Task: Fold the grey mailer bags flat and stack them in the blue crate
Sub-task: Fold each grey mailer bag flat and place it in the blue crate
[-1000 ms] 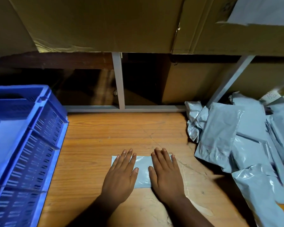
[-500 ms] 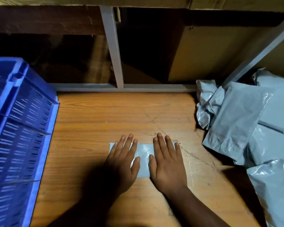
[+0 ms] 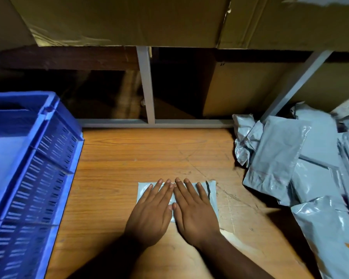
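Blue crate [image 3: 31, 174]: left edge of frame, slatted wall facing the table; interior contents not visible.

Unfolded grey mailer bags [image 3: 302, 168]: loose heap, right side; risk of sliding onto the work area.

Folded grey mailer bag [image 3: 211, 195]: lower centre, on the wooden tabletop [image 3: 149, 150].

Left hand [image 3: 151, 212], right hand [image 3: 193, 212]: side by side, fingers straight, pressing flat. Slick film may spring open once released, before reaching the crate.
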Demonstrator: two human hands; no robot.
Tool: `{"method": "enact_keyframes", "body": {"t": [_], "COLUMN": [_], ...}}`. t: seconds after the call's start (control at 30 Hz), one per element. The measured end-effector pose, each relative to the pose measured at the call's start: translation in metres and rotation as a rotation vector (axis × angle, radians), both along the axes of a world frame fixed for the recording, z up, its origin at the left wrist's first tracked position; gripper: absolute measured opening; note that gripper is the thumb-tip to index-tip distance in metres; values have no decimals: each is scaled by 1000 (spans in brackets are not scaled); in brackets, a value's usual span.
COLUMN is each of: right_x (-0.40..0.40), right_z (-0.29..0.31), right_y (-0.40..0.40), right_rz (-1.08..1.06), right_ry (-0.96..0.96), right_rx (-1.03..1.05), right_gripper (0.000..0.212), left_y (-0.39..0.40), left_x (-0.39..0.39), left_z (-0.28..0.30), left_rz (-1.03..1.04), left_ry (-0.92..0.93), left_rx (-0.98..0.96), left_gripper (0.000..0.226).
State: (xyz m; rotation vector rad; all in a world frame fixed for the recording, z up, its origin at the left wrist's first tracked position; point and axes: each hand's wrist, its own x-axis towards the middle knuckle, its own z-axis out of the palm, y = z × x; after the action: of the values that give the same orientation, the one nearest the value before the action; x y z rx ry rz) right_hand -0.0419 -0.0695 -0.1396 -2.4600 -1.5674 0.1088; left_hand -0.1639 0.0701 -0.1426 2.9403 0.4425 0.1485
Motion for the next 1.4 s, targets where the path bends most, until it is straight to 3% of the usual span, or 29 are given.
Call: {"method": "enact_keyframes", "body": {"t": [0.17, 0.27, 0.5, 0.67, 0.93, 1.13, 1.2, 1.33, 1.4], "right_x": [2, 10, 17, 14, 18, 25, 32, 39, 44], "right_z": [3, 5, 2, 4, 8, 24, 31, 48, 59], "right_y": [-3, -19, -25, -33, -35, -53, -56, -55, -52], "right_rz": [-17, -175, -170, -337, -290, -196, -174, -136, -89], "right_ry": [25, 50, 127, 150, 216, 341, 373, 417, 502], "right_rx": [5, 16, -33, 3, 59, 264, 280, 259, 170], "right_gripper": [57, 64, 60, 70, 71, 72, 76, 54, 53], "left_y": [-1, 6, 7, 8, 8, 23, 33, 48, 47], "left_x": [-2, -12, -15, -25, -24, -15, -6, 6, 5], "left_z": [7, 4, 1, 2, 11, 53, 68, 93, 106], "left_rz": [93, 225, 215, 279, 312, 262, 206, 214, 227], "left_ry": [5, 30, 45, 43, 143, 134, 143, 210, 230], "left_rx": [-88, -101, -101, -96, -136, -332, -316, -371, -384], "left_gripper": [64, 80, 85, 87, 96, 109, 99, 36, 20]}}
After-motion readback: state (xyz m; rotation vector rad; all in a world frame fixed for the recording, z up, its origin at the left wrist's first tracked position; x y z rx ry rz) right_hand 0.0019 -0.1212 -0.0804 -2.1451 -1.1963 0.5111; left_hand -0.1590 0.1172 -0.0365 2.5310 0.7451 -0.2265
